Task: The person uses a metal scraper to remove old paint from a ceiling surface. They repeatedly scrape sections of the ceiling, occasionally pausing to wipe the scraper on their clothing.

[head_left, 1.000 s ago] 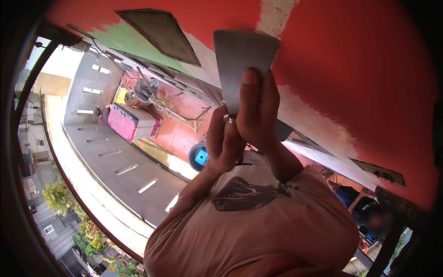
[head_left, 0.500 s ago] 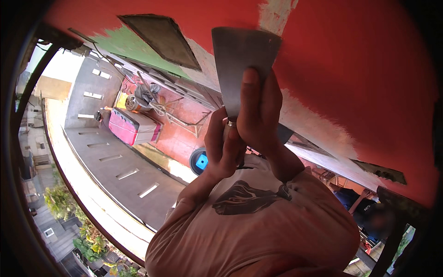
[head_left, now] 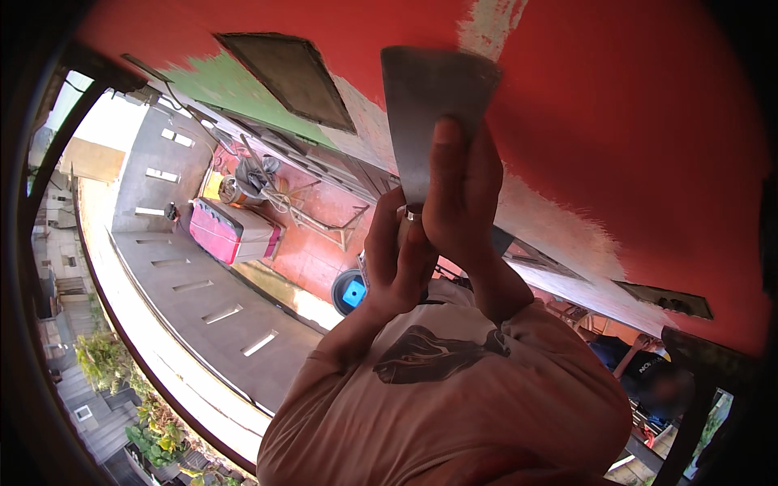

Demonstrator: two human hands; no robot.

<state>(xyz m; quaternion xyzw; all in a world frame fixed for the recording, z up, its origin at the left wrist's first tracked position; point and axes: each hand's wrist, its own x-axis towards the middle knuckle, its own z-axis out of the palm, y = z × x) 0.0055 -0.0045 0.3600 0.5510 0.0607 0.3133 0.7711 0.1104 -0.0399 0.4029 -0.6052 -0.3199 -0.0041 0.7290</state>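
A wide putty knife (head_left: 433, 85) with a flared grey metal blade points up toward the red painted wall (head_left: 616, 146). My left hand (head_left: 395, 259) is wrapped round its handle, just below the metal collar. Pressed against the lower blade is my right hand (head_left: 466, 190), its thumb lying flat on the face and its other fingers behind. Near the blade's top edge, a pale unpainted strip (head_left: 490, 24) breaks the red. Whether the edge touches the wall, I cannot tell.
Dark recessed panels (head_left: 288, 77) sit in the wall beside a green patch (head_left: 243, 89). Below are a pink-covered box (head_left: 215, 231), a wooden frame (head_left: 344, 227) and a black tub (head_left: 344, 304) with something blue inside. A person in dark clothes (head_left: 648, 368) is at lower right.
The putty knife and both hands have shifted slightly right in the picture, while the grip stays the same. A person who was beside the pink-covered box is now barely visible.
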